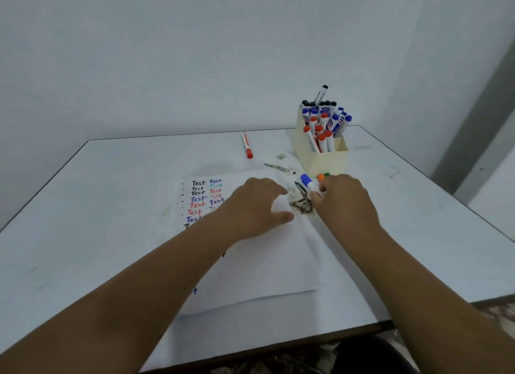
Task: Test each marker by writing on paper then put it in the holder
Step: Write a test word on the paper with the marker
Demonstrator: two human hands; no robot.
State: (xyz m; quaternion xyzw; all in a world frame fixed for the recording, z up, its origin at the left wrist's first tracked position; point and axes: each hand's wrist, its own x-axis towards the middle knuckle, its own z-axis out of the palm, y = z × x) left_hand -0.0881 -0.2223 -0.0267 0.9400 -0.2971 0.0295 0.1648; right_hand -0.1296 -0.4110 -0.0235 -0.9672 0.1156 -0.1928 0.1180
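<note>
My left hand (257, 203) presses flat, fingers spread, on the paper (259, 262). At the paper's far right corner, my right hand (344, 199) pinches a blue-capped marker (306, 180). Beyond stands the holder (320, 156), crowded; forcing another marker in could tip it.

One holder (320, 157) crammed with markers too many to count, one red marker (246, 145) upper centre, one paper (259, 262), two hands, left (255, 206) and right (345, 200).
</note>
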